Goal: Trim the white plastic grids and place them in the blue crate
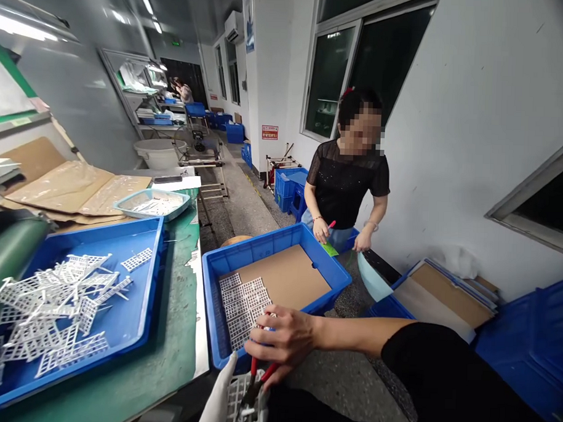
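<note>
Our right hand [284,341] is clenched around red-handled cutters [257,371], their tips resting on a white plastic lattice piece [244,406] at six o'clock, which our white-gloved left hand [217,396] grasps. At nine o'clock, a blue tray [142,292] on a green-topped bench [175,336] holds a loose heap of similar lattice pieces [51,314]. At twelve o'clock, just beyond our right hand, a blue crate [261,259] lined with brown cardboard [283,276] holds rows of flat lattice panels [241,308] along its left side. Near one o'clock, a co-worker [347,188] stands beyond the crate, one hand holding a red marker [331,225]. Far off at twelve o'clock, a red-and-white wall sign [269,132] carries writing too small for us to read.
</note>
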A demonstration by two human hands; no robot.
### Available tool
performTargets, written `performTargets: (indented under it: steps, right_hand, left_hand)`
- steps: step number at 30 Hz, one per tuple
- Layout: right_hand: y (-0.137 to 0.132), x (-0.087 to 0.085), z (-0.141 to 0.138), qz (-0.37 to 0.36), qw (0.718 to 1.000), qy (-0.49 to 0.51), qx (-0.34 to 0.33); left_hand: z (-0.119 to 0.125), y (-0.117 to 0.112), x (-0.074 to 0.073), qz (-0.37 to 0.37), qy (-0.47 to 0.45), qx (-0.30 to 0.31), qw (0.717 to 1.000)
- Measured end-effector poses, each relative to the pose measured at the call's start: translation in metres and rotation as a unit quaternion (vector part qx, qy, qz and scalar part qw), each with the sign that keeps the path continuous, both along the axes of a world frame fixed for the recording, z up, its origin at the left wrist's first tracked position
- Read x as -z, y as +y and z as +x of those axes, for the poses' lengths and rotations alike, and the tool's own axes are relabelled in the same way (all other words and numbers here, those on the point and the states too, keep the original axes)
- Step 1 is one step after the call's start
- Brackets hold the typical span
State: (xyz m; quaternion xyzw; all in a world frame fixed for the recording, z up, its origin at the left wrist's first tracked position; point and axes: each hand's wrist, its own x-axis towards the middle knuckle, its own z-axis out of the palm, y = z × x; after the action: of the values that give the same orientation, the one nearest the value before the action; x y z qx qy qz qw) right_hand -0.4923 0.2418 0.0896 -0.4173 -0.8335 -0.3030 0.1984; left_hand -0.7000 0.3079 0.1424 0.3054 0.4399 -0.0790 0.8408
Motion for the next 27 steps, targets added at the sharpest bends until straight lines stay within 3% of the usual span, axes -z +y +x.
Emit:
performTargets:
  steps: [7,10,12,18,23,27]
  right_hand:
    - [0.008,-0.044,0.01,-0.011,0.997,-0.072,-0.025]
    - [0.004,-0.059,0.006,-0.072,0.996,-0.047,-0.017]
    - [0.004,-0.06,0.008,-0.125,0.992,-0.031,0.008]
    - [0.01,-0.029,0.017,-0.159,0.987,0.014,0.027]
    - [0.005,0.001,0.01,-0.196,0.973,0.071,0.101]
    - [-0.006,0.022,-0.001,-0.253,0.945,0.117,0.173]
  left_hand:
    - [0.013,0.011,-0.01,-0.035,-0.008,0.055,0.998]
    - [0.014,0.011,-0.007,-0.058,0.008,0.031,0.998]
    - [0.017,0.013,-0.003,-0.066,0.004,0.011,0.998]
    - [0.026,0.022,0.008,-0.048,0.01,-0.01,0.999]
    - [0.027,0.029,0.03,-0.024,0.008,-0.034,0.999]
    - [0.033,0.035,0.048,-0.034,0.028,-0.087,0.995]
